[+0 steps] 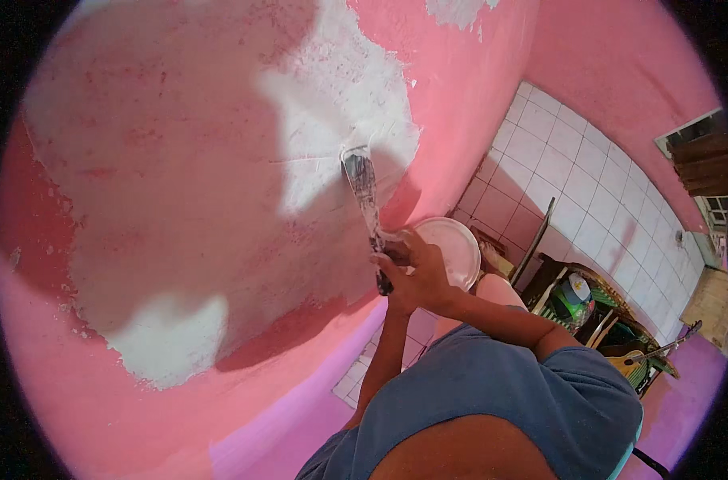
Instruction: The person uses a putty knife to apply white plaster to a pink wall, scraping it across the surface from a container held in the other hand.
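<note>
A putty knife (360,180), its blade smeared with white filler, presses against the patched wall (180,176). Its dark handle points down toward me. My right hand (428,272) is closed around the handle, fingers curled. My left hand (402,298) comes up from below and meets the right at the lower handle; its fingers are partly hidden, but it looks closed on the handle too. Around the blade, the rough whitish filler shows a fresh ridge. Shadows of my arms and head fall across the patch.
Just beyond my hands is a round whitish tub or lid (458,250). White tiles (556,144) line the lower wall at right. A dark wooden bench (612,300) carries a bag (574,300) and a stringed instrument (632,362). Pink paint (452,72) borders the patch.
</note>
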Demonstrator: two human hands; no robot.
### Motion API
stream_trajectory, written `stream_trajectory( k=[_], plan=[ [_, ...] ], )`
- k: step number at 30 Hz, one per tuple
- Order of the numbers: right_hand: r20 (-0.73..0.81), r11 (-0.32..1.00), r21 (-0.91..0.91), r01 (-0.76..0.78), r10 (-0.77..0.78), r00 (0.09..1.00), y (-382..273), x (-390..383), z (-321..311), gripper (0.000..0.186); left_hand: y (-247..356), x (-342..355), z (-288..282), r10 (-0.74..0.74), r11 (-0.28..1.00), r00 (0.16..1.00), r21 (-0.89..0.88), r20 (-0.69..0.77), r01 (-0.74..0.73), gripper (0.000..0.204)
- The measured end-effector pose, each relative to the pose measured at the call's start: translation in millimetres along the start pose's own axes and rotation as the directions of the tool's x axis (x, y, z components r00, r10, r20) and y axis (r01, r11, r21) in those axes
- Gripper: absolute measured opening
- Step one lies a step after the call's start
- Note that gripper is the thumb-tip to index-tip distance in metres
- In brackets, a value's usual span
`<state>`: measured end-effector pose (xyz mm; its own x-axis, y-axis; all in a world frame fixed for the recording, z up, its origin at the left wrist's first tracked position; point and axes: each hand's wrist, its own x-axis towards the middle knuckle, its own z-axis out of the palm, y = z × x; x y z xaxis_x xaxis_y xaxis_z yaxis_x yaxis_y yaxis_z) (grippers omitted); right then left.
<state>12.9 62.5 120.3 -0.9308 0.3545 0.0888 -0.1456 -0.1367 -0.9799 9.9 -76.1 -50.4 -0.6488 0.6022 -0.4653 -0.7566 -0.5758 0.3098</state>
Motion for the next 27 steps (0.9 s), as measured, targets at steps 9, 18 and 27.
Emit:
stream_trajectory(
  k=[9,18,27],
  plan=[
    [0.055,0.980,0.134,-0.145,0.138,0.989,14,3,24,0.031,-1,-3,1,-0.002,1.000,1.000,0.006,0.023,0.001,0.044],
    [-0.030,0.994,-0.090,0.067,-0.070,0.997,19,-3,-22,0.036,8,10,-17,0.064,0.992,0.987,-0.118,0.147,-0.047,0.045],
    [0.101,0.996,-0.073,-0.047,0.055,0.993,6,-5,10,0.034,-12,5,73,0.321,0.946,0.921,-0.124,0.222,-0.300,0.046]
  ],
)
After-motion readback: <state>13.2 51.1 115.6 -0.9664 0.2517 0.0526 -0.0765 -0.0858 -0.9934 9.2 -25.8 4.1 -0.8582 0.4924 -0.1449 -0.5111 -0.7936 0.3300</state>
